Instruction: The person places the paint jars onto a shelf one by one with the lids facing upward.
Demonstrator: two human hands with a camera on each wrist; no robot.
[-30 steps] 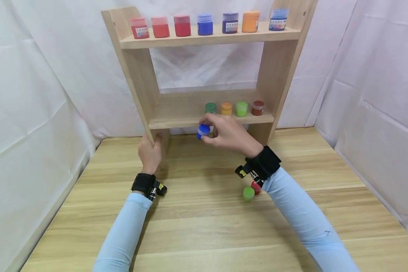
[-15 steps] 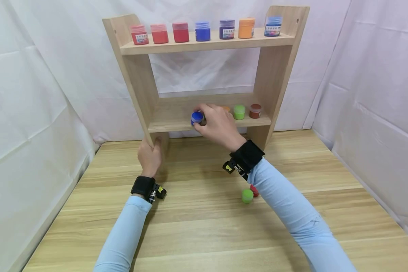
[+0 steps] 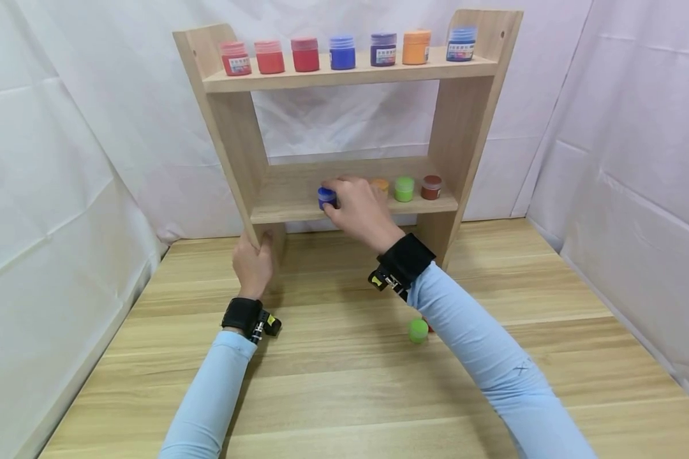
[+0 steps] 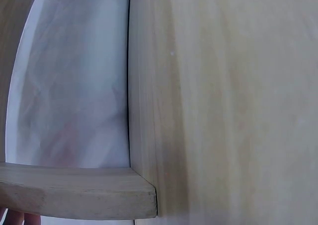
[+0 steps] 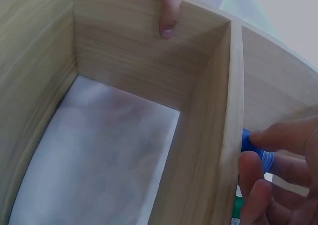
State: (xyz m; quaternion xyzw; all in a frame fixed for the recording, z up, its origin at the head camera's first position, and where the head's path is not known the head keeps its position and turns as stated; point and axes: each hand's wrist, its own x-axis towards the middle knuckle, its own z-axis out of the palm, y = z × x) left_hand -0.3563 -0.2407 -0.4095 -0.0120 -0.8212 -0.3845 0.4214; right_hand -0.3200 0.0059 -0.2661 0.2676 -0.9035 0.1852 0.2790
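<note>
My right hand (image 3: 360, 210) pinches a small blue paint jar (image 3: 326, 197) between thumb and fingers at the front of the middle board. In the right wrist view the blue jar (image 5: 252, 144) is partly covered by the fingers, beside a green jar (image 5: 238, 207). My left hand (image 3: 254, 262) grips the lower left side panel of the wooden shelf (image 3: 229, 137). Its thumb (image 5: 169, 24) lies on the panel's inner face. To the right of my right hand stand an orange jar (image 3: 381, 186), a light green jar (image 3: 404, 190) and a brown jar (image 3: 431, 188).
Along the top board stand several jars, among them a red jar (image 3: 305, 55), a blue jar (image 3: 342, 53) and an orange jar (image 3: 416, 48). A light green jar (image 3: 418, 331) is on the table (image 3: 321, 382); a red one beside it is mostly hidden by my right forearm.
My right hand has carried the blue jar up from below the board's front edge and slightly left onto the middle board. My left hand keeps its grip on the panel.
</note>
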